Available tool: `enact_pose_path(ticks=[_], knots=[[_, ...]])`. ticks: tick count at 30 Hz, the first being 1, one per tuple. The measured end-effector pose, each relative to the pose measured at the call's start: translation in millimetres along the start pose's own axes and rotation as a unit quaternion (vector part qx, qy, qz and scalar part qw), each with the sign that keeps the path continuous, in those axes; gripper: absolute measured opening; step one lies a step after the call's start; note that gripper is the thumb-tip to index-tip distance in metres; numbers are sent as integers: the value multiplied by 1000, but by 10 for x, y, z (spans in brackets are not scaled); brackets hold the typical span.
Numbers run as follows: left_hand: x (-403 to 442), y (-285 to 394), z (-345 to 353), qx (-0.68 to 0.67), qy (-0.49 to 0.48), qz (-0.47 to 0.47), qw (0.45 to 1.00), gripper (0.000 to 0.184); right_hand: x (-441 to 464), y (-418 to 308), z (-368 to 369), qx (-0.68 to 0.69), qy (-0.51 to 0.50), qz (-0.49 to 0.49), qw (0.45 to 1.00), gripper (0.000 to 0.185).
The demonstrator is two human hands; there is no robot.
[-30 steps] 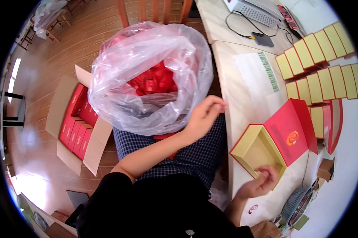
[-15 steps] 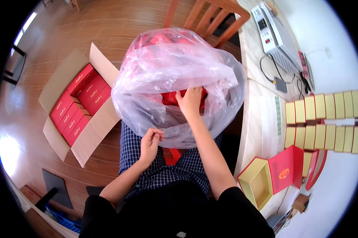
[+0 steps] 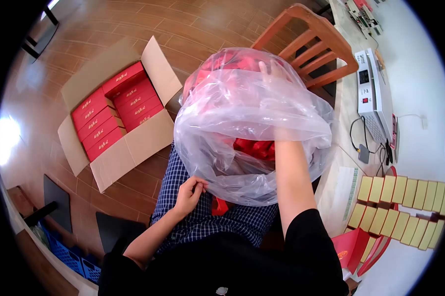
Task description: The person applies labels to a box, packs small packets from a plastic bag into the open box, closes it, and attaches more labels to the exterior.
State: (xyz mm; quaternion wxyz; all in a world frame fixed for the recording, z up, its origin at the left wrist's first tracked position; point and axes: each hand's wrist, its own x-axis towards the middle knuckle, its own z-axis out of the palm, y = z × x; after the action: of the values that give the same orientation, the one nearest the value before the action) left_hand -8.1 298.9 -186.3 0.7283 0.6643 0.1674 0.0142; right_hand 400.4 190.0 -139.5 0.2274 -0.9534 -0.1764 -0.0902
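Note:
A large clear plastic bag (image 3: 207,123) rests on my lap, its mouth facing me. Red, shiny pieces (image 3: 254,147) of a kind I cannot make out fill it, seen through the opening and the film. My right hand (image 3: 275,76) is deep inside, toward the far side among the red pieces; through the film its fingers look stretched apart, with nothing seen in them. At the near left rim, my left hand (image 3: 189,196) has its fingers closed together on the bag's edge.
An open cardboard carton (image 3: 133,150) with several red boxes (image 3: 104,121) stands on the floor at left. A wooden chair (image 3: 313,47) is behind the bag. The right-hand table holds a white machine (image 3: 373,93), cables and rows of yellow-and-red boxes (image 3: 387,190).
My right hand has pushed farther into the bag, from near its mouth to the far side. The left hand stays at the near rim. The view has turned, shifting the scene.

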Motion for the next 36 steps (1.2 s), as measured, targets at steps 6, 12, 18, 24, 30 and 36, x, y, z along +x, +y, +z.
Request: enact_pose_path(ticks=[6, 12, 18, 24, 30, 36], knots=[[89, -118, 25, -143, 10, -30, 989, 13, -195, -65, -168, 14, -79, -26, 996, 64], [145, -169, 81, -160, -6, -33, 987, 14, -1023, -77, -206, -29, -109, -84, 990, 61], [115, -181, 96, -106, -15, -12, 994, 13, -1806, -188, -117, 14, -105, -63, 992, 58], [128, -349, 152, 19, -14, 23, 999, 16, -2707, -128, 125, 147, -51, 81, 985, 68], [199, -433, 59, 28, -32, 48, 998, 18, -2814, -188, -410, 348, 158, 108, 918, 55], [282, 126, 376, -4, -45, 50, 998, 37, -2876, -347, -1071, 491, 197, 140, 837, 42]])
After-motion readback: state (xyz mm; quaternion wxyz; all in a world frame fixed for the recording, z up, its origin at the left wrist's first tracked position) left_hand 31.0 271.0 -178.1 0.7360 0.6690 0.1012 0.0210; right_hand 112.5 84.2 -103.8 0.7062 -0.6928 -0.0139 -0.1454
